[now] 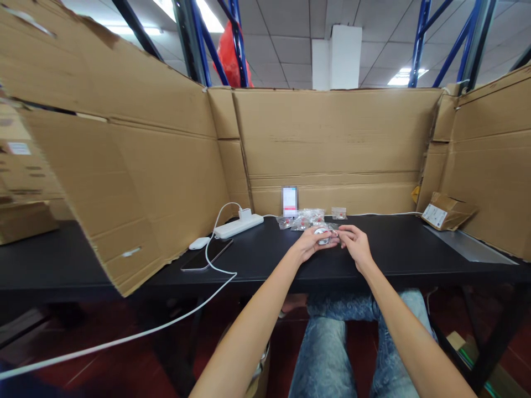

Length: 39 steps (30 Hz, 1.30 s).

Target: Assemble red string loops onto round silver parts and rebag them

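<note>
Over the black table [265, 254], my left hand [307, 245] is closed around a small round whitish object [322, 235] with a shiny rim; its exact kind is too small to tell. Close beside it, my right hand [355, 246] has thumb and fingers pinched together at the object's right side. Something tiny and pale shows at those fingertips, too small to name. Just beyond both hands lies a pile of small clear plastic bags [309, 217] with bits of red inside. One similar bag [339, 213] lies apart to the right.
A phone [289, 201] with a lit screen stands against the cardboard wall [340, 138]. At left are a white power strip [239, 225], a white cable [136, 335], a dark phone [207, 255] and a white case [199, 243]. A small cardboard box [450, 211] sits at right.
</note>
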Motion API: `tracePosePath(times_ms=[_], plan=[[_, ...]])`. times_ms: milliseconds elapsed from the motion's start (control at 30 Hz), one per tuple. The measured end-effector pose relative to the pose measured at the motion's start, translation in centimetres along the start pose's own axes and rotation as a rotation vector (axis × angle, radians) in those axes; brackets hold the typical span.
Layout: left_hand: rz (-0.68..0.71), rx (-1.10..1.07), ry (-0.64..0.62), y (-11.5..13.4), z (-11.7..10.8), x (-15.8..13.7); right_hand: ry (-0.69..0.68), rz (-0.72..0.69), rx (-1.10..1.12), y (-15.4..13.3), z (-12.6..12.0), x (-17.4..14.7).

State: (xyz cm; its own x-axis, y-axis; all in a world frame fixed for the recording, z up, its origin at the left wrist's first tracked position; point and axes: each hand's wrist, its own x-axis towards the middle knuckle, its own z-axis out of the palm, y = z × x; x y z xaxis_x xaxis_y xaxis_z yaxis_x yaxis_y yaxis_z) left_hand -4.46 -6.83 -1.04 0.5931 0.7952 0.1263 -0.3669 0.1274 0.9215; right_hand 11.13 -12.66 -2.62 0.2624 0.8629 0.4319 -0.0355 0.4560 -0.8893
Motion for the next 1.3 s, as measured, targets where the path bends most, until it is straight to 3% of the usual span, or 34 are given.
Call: tracePosePath(times_ms=[133,267,367,533,667,800,900,1300], plan=[[0.137,-0.213,0.209,-0.2,1.0,-0.4,0.216,0.015,-0.073,0.4,-0.2,0.2],[0.185,-0.292,0.304,-0.9,2.2,-1.2,0.025,0.113,-0.036,0.1,-0.2,-0.1],[0.189,-0.210,0.297,-1.6,3.0,-1.6,-0.082,0.050,-0.018,0.0,-0.2,-0.2],[0.253,0.105,0.330,-2.2,3.2,-1.5,0.035,-0.038,0.005,0.4,-0.7,0.6],[0.331,0.351,0.359,-2.3,2.8,-1.4,0.012,-0.122,-0.086,0.4,-1.3,0.8],[0.493,0.471,0.347,-2.1,3.1,-1.7,-0.002,-0.212,-0.161,0.1,-1.3,0.4],[0.555,0.527,0.341,-2.1,3.4,-1.9,0.002,-0.222,-0.185,0.0,-1.2,0.3],[0.524,0.514,0.400,-2.6,3.2,-2.0,-0.037,-0.087,0.023,0.3,-1.2,0.3]])
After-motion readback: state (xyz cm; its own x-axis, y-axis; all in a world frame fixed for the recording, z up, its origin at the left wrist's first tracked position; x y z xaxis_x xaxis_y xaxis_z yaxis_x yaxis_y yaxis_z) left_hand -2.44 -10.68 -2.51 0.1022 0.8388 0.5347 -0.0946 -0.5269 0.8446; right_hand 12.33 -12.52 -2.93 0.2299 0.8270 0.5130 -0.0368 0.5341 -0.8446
